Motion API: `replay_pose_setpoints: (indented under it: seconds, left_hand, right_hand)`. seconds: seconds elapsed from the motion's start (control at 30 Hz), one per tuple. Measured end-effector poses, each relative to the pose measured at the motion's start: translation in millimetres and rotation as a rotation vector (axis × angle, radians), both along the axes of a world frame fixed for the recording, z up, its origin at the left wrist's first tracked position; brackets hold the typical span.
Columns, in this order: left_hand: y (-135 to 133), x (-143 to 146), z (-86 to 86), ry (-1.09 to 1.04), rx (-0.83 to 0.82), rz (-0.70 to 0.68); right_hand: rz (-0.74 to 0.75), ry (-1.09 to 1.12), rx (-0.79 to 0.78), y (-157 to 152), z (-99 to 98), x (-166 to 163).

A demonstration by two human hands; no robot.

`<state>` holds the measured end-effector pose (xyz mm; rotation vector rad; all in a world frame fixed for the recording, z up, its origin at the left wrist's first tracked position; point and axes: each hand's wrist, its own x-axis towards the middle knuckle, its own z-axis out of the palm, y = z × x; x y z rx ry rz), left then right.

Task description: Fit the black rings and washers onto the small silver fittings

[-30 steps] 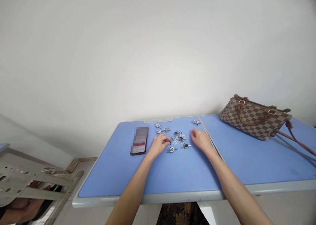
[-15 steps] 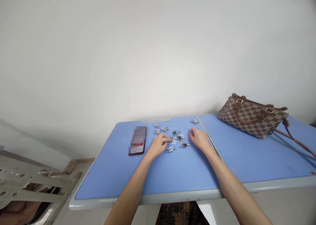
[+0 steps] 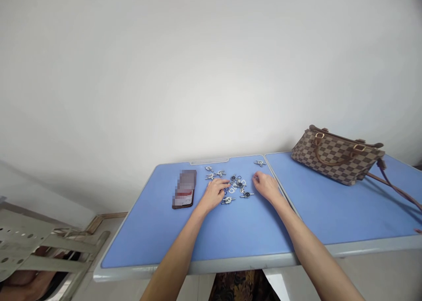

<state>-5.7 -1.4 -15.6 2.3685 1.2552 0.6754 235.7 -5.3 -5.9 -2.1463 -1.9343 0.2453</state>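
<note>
My left hand (image 3: 213, 193) lies over the left side of a cluster of small metal parts, its fingers stretched out and their tips at the parts. Within the cluster are flat pale metal plates (image 3: 232, 190), dark rings (image 3: 239, 177) and metal pieces with round black centres (image 3: 247, 195). Just below the left fingertips lies a silver metal fitting (image 3: 227, 200) with thin arms. To the right of the cluster, my right hand (image 3: 265, 185) rests on the table with curled fingers; whatever they may hold is hidden.
On the blue table (image 3: 244, 235), more silver fittings (image 3: 220, 173) lie behind my left hand, and one lone fitting (image 3: 260, 163) near the back. A phone (image 3: 184, 190) lies at left. A checkered handbag (image 3: 336, 156) stands on the right-hand table. A chair (image 3: 62, 244) and a person's arm are at lower left.
My left hand has shifted slightly right, and its pointing index finger is now alongside the other stretched fingers. More dark rings show beside it. My right hand has stayed in place.
</note>
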Motion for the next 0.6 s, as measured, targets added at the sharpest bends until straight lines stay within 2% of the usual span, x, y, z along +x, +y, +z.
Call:
replay_pose_setpoints:
  seconds: [0.3, 0.6]
  left_hand:
    - [3.0, -3.1, 0.5, -0.104, 0.010, 0.054]
    - [2.4, -3.7, 1.9, -0.091, -0.036, 0.066]
  right_hand:
    - [0.001, 0.003, -0.017, -0.1, 1.5, -0.4]
    - [-0.002, 0.002, -0.021, -1.9, 4.4, -0.9]
